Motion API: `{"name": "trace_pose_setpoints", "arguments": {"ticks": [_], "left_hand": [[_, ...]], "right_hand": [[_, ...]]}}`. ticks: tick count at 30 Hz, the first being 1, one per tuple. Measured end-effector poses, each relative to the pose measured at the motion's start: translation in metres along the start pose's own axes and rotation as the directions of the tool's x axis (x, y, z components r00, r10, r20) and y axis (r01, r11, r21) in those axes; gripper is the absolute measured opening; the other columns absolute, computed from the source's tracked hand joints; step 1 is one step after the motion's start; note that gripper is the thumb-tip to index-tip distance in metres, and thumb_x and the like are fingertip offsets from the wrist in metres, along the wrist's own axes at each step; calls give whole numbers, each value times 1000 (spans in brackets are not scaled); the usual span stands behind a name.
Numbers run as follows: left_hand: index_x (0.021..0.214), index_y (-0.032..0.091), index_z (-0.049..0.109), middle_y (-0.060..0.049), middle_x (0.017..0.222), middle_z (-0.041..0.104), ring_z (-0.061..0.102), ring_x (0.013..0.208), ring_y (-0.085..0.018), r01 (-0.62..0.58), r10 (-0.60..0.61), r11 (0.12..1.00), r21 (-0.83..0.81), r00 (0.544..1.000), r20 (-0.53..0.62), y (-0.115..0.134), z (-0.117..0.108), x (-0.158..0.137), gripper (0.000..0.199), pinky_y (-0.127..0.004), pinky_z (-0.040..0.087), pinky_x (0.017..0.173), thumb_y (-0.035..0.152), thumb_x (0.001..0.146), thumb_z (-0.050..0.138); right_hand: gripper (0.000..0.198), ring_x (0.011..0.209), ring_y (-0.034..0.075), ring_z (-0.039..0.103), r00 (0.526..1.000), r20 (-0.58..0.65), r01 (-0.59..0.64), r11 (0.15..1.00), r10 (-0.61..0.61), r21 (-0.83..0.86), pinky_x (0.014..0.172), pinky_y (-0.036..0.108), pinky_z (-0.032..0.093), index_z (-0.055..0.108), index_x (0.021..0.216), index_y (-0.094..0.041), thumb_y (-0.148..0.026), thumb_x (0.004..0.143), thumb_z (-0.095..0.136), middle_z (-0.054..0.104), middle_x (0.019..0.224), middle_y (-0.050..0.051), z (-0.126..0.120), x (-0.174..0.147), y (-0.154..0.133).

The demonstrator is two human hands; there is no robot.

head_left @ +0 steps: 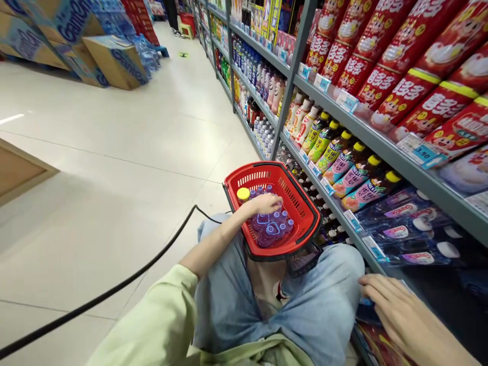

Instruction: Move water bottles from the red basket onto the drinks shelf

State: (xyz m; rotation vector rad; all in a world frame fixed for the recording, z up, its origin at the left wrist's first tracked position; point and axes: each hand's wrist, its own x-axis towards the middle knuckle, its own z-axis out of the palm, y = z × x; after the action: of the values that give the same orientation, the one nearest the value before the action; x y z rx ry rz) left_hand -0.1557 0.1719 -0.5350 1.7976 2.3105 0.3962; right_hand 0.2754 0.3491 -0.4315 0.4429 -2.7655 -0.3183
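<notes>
Basket of red slotted plastic with black handles [301,216], just ahead of two bent knees in pale blue jeans [339,267], close beside grey metal shelving [284,122]. Inside, small clear purple-tinted bottles with light blue caps [271,235], grouped tightly together, most upright. In the corner at far left, partly hidden by the forearm, a container with a round yellow lid [243,194].

Left hand [268,203] over the bottles, palm down, fingers curled towards the caps; cannot tell whether pinching one or only resting on top. Right hand [392,305] beside the right knee, near the lowest shelves, fingers nearly straight and close together, with nothing visible in the grasp; cannot tell whether touching the knee.

On the shelving, stacked red cans [400,96] above, yellow-capped tea bottles [343,157] below, then large clear bottles lying on their sides [412,236]. Across the pale tiled floor [114,137], brown cardboard boxes with blue print [114,61]. At left, a black cord [152,267].
</notes>
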Motion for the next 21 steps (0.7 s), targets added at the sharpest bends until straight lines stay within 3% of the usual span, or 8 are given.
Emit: {"name": "trace_pose_setpoints", "arguments": {"ticks": [3, 6, 11, 13, 16, 19, 21], "left_hand": [[122, 19, 70, -6, 112, 78, 73, 96, -18, 72, -72, 997, 8, 997, 37, -27, -21, -1, 31, -27, 52, 89, 31, 100, 51], [125, 17, 69, -7, 114, 78, 72, 99, -19, 229, -231, 972, 51, 972, 31, -66, -45, -14, 35, -27, 52, 89, 31, 99, 49], [131, 12, 65, -13, 124, 75, 71, 107, -23, 507, -517, 850, 140, 855, 44, -124, -61, -35, 41, -28, 53, 89, 31, 98, 51], [134, 12, 63, -13, 127, 73, 69, 111, -23, 539, -556, 827, 159, 825, 101, -134, -52, -31, 42, -30, 53, 94, 31, 96, 58], [134, 14, 63, -13, 135, 68, 65, 119, -25, 534, -561, 828, 172, 803, 204, -133, -27, -12, 48, -40, 53, 102, 30, 90, 73], [135, 16, 62, -14, 146, 58, 58, 128, -29, 566, -601, 799, 205, 767, 223, -125, 4, 7, 51, -49, 51, 106, 27, 87, 78], [136, 17, 61, -15, 152, 51, 51, 136, -33, 610, -651, 756, 238, 738, 177, -121, 25, 12, 48, -55, 48, 109, 27, 92, 72]], "right_hand": [[40, 100, 20, 72, 1000, 12, -13, 999, 12, 53, 94, 37, 48, 66, 112, -21, -4, 89, 38, 78, 110, 3, 19, 9, -12], [37, 97, 21, 73, 998, 64, -32, 996, 27, 77, 90, 39, 49, 67, 114, -20, -8, 93, 38, 78, 109, 6, 33, 6, -13], [34, 100, 24, 74, 992, 85, -107, 987, 97, 123, 88, 40, 53, 67, 119, -18, -14, 98, 41, 77, 112, 9, 48, -7, -2], [32, 99, 23, 74, 984, 136, -136, 972, 112, 189, 86, 39, 55, 68, 120, -19, -16, 100, 42, 77, 110, 9, 55, 2, 3], [28, 101, 22, 73, 951, 287, -211, 918, 114, 335, 86, 36, 57, 67, 118, -21, -21, 103, 44, 76, 110, 8, 77, 42, 13], [27, 102, 23, 72, 905, 416, -279, 861, 87, 426, 90, 37, 57, 66, 115, -20, -21, 105, 42, 74, 109, 8, 124, 103, 23], [29, 108, 24, 69, 913, 400, -289, 825, 84, 485, 98, 39, 55, 66, 115, -18, -17, 104, 40, 73, 112, 10, 164, 141, 27]]}}
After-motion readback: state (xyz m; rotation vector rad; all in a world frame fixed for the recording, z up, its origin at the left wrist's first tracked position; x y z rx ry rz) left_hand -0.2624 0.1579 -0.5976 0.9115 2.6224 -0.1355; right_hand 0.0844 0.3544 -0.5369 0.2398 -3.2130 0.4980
